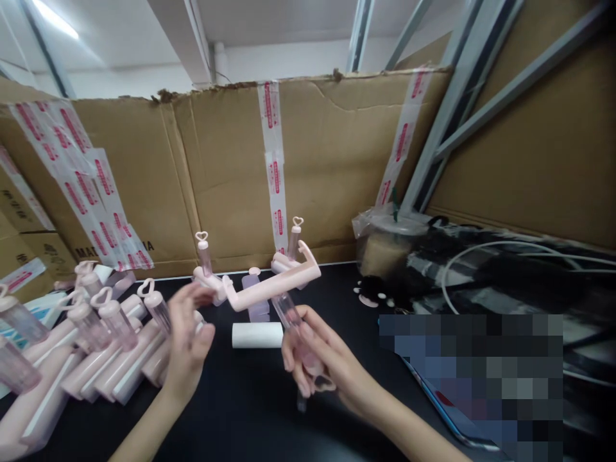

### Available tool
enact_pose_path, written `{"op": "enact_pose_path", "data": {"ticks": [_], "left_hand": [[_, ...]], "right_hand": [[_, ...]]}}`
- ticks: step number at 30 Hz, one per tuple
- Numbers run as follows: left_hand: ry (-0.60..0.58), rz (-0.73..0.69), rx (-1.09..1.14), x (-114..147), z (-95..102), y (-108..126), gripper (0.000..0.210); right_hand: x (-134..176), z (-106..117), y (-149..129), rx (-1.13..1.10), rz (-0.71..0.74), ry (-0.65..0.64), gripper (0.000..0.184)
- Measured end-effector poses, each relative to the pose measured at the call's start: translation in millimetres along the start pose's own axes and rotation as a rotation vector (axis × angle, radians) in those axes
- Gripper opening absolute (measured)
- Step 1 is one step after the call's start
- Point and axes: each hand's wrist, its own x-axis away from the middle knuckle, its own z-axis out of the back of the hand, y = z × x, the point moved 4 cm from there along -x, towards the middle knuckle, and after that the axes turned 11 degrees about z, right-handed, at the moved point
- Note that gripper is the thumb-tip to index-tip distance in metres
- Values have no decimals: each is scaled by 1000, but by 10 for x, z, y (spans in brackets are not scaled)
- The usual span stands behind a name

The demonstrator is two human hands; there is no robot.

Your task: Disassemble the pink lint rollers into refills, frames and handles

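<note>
My right hand (312,346) is wrapped round the clear handle of a pink lint roller (276,285), near its heart-shaped loop. The roller is upside down, its pink frame tilted above the hand. A small clear piece (301,401) pokes out below my fingers; what it belongs to is hidden. My left hand (187,340) is raised, slightly blurred, with fingers apart and nothing visible in it. Between the hands, a white paper roll (256,335) lies on the black table (240,410). Behind it is a translucent purple piece (256,298).
Several pink lint rollers (115,321) crowd the left side. Two more, a left one (205,256) and a right one (294,244), stand at the back before a cardboard wall (231,167). On the right are a drink cup (389,244), cables (447,276) and a phone (443,404).
</note>
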Motion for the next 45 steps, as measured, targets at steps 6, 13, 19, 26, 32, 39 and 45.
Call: {"op": "enact_pose_path", "data": {"ticks": [6, 13, 19, 26, 32, 39, 45], "left_hand": [[-430, 593, 397, 190, -426, -255, 33], [-405, 744, 594, 36, -250, -133, 28], [-859, 841, 96, 180, -308, -251, 30], [-960, 654, -281, 153, -324, -502, 37], [-626, 529, -807, 59, -239, -580, 51], [-367, 295, -1042, -70, -73, -401, 62], [-419, 540, 152, 27, -358, -391, 58]], "right_hand": [[59, -204, 180, 200, -18, -264, 33], [-183, 257, -137, 1020, 234, -59, 23], [-353, 194, 185, 1448, 132, -365, 38], [-313, 546, 26, 1349, 217, -187, 42], [-297, 714, -190, 1190, 328, 173, 44], [-169, 264, -28, 987, 277, 33, 52], [-149, 87, -48, 1078, 238, -208, 38]]}}
